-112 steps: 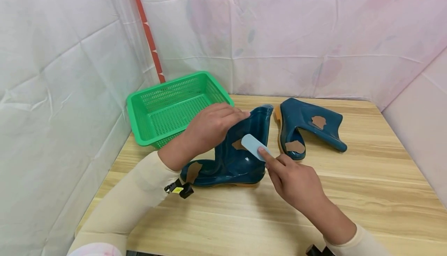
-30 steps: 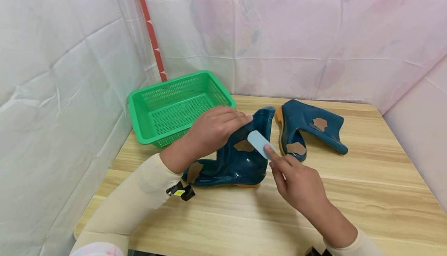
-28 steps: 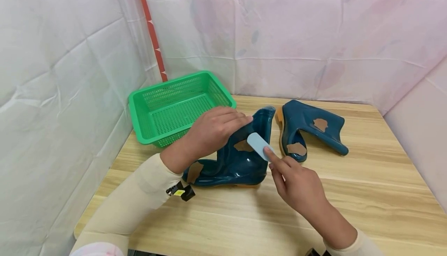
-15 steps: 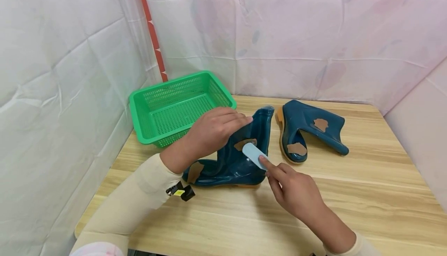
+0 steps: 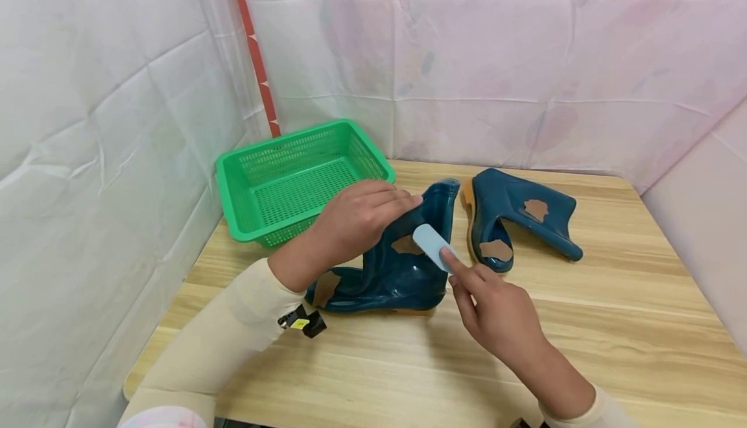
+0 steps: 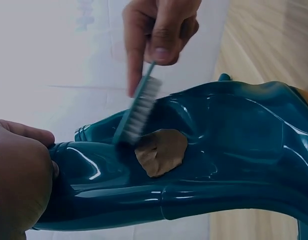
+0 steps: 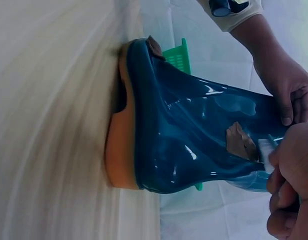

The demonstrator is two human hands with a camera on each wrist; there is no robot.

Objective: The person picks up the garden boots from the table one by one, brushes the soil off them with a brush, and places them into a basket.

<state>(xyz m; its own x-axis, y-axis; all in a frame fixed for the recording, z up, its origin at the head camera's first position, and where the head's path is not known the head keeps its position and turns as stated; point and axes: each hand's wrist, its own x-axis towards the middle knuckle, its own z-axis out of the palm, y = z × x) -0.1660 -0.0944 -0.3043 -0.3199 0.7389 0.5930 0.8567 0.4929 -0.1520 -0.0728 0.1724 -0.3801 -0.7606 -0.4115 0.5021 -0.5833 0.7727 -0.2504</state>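
Here the boot [image 5: 408, 282] stands between left hand [image 5: 363, 214], gripping its top, and right hand [image 5: 496, 308], pinching a brush [image 5: 430, 245].

No words, brand or number can be read. A yellow label [image 5: 300, 323] sits on the black device [image 5: 315, 326] by the person's left sleeve [image 5: 248, 305]; its dark marks are too small to make out. The red strip [image 5: 257, 58] in the wall corner bears pale pointed shapes, none legible as letters. In the left wrist view, faint bluish marks show on the pale cloth [image 6: 85, 16], too blurred to tell whether they are writing or pattern.
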